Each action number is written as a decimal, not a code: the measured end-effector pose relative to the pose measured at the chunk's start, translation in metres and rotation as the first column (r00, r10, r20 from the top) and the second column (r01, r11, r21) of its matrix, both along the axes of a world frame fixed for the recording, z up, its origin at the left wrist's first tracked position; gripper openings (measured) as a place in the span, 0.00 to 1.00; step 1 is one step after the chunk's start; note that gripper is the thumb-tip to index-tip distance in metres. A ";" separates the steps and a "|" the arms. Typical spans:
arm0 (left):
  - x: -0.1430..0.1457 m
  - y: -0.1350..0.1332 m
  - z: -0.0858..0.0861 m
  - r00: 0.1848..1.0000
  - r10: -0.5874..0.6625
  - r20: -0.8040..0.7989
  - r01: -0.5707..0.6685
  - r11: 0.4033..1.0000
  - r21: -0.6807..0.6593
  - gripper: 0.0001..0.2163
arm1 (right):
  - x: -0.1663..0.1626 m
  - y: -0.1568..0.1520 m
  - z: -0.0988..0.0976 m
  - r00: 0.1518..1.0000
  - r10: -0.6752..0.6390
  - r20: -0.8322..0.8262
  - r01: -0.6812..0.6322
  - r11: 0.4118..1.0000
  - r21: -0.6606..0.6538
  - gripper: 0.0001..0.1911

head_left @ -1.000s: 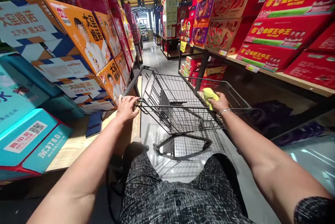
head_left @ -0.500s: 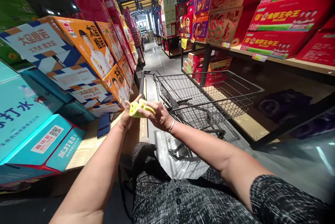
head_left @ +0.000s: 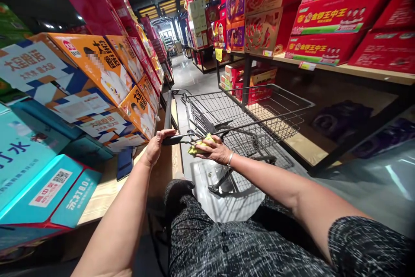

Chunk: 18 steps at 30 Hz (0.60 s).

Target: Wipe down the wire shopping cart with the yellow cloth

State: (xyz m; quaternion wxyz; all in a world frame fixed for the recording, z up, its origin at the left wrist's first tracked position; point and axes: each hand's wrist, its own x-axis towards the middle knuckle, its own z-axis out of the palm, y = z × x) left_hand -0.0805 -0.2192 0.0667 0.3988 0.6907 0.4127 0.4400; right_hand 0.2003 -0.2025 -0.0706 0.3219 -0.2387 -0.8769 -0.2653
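A black wire shopping cart (head_left: 253,108) stands side-on in front of me. My left hand (head_left: 154,146) is at the near end of its dark handle (head_left: 168,113), with the fingers laid across the bar and the thumb side partly hidden. In my right hand (head_left: 218,151) is a crumpled yellow cloth (head_left: 200,144), pressed against the cart's frame at the handle end of the basket. The fingers lie over the cloth. A bracelet circles the right wrist.
On the left shelf stand orange drink cartons (head_left: 94,67), turquoise cartons (head_left: 74,195) and a dark blue phone (head_left: 125,163). Red boxes (head_left: 327,20) fill the right shelf above a wooden lower board (head_left: 300,141). A tiled aisle (head_left: 186,69) runs ahead between the shelves.
My hands have come apart. The right hand has carried the yellow cloth rightward onto the cart's frame, while the left has gone from beside the cloth to the handle's near end.
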 end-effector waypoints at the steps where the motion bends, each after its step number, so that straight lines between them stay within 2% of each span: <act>1: 0.000 0.001 0.000 1.000 0.004 0.002 -0.004 1.000 0.006 0.35 | 0.012 -0.001 -0.012 1.000 -0.011 0.025 0.012 1.000 -0.026 0.19; 4: 0.001 0.001 0.000 1.000 0.014 -0.003 -0.014 1.000 -0.002 0.35 | 0.041 -0.009 -0.037 0.993 -0.065 0.100 0.079 0.985 -0.150 0.15; 6: 0.004 0.000 0.002 1.000 0.021 -0.012 -0.021 1.000 -0.020 0.37 | 0.046 -0.016 -0.038 0.992 -0.102 0.079 0.117 0.971 -0.211 0.14; 7: 0.006 -0.001 0.004 1.000 0.017 -0.013 -0.017 0.999 -0.036 0.38 | 0.043 -0.019 -0.032 0.993 -0.107 0.040 0.113 0.970 -0.216 0.15; 9: 0.009 -0.002 0.010 1.000 -0.010 -0.006 0.009 0.997 -0.080 0.42 | 0.026 -0.023 -0.009 0.996 -0.071 -0.061 0.060 0.982 -0.177 0.18; 12: 0.014 -0.003 0.028 0.999 -0.051 0.003 0.050 0.980 -0.190 0.48 | -0.018 -0.022 0.042 0.986 0.041 -0.160 -0.050 0.997 -0.055 0.23; 14: 0.019 -0.002 0.042 0.999 -0.034 0.006 0.034 0.954 -0.297 0.52 | -0.049 -0.016 0.072 0.980 0.078 -0.183 -0.078 0.997 0.006 0.24; 16: 0.027 -0.001 0.053 1.000 0.015 -0.001 -0.015 0.935 -0.354 0.52 | -0.074 -0.008 0.088 0.977 0.094 -0.189 -0.087 0.995 0.045 0.22; 18: 0.035 -0.001 0.058 0.999 0.036 -0.019 -0.040 0.948 -0.317 0.53 | -0.086 -0.001 0.088 0.980 0.085 -0.182 -0.076 0.996 0.054 0.21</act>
